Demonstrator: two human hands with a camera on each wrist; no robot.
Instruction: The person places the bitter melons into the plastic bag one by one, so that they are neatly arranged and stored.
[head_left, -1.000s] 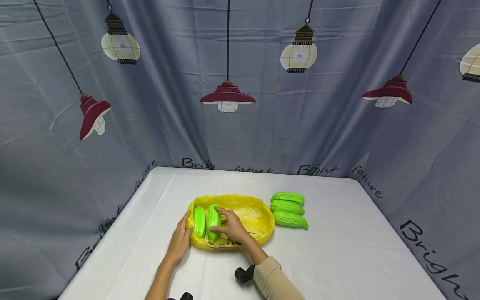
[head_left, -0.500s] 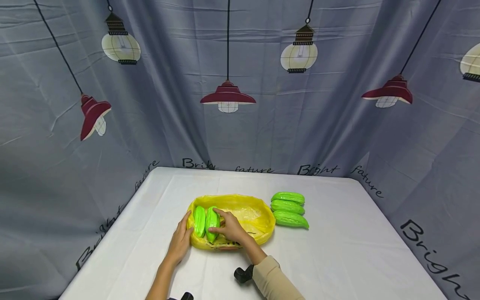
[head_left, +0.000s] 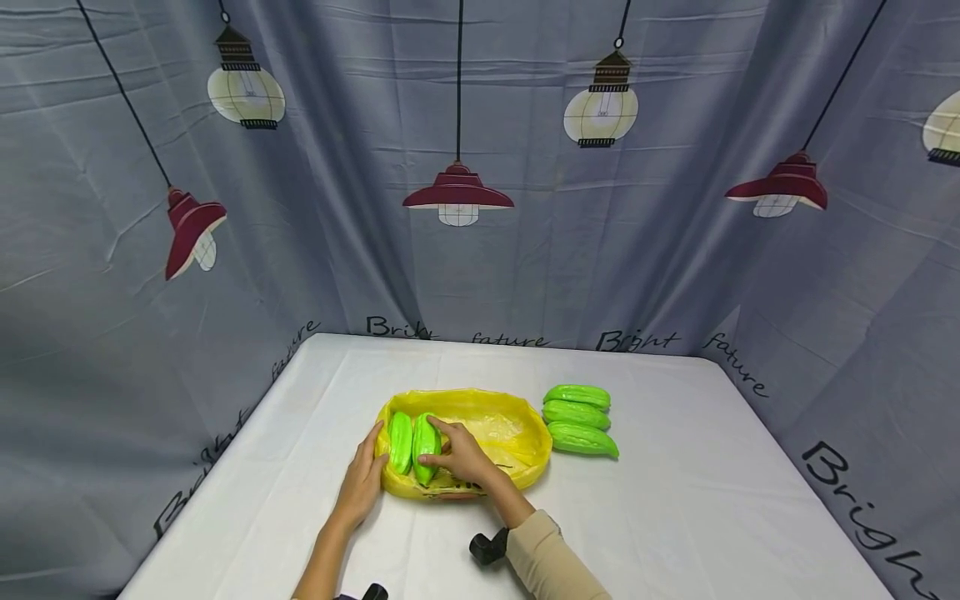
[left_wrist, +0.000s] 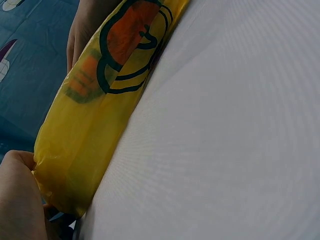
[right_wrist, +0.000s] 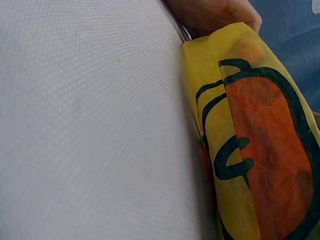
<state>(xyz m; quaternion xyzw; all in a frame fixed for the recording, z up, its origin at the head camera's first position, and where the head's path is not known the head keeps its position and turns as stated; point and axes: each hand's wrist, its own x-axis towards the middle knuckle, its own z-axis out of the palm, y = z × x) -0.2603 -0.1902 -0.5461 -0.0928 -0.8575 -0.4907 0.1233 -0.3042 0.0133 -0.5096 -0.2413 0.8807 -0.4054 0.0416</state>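
An oval basket lined with a yellow plastic bag (head_left: 517, 417) stands on the white table in the head view. Its left end is gripped by my left hand (head_left: 362, 479), fingers along the rim and thumb at the near side. Inside, one green bitter melon (head_left: 401, 443) lies at the left end. Just right of it is a second bitter melon (head_left: 424, 442), pinched lengthwise between the thumb and fingers of my right hand (head_left: 467, 457). Both wrist views mostly show the bag's outer wall (left_wrist: 85, 135), with an orange and dark print (right_wrist: 270, 150). They hide the melons.
Several green bitter melons (head_left: 574, 412) lie stacked in a row right of the basket, close to its rim. White cloth (head_left: 675, 500) covers the table. A grey curtain (head_left: 480, 275) with printed lamps hangs behind and at both sides.
The pinched bitter melon has shifted slightly left and down toward the first one, with my right hand on it. My left hand keeps its place on the basket.
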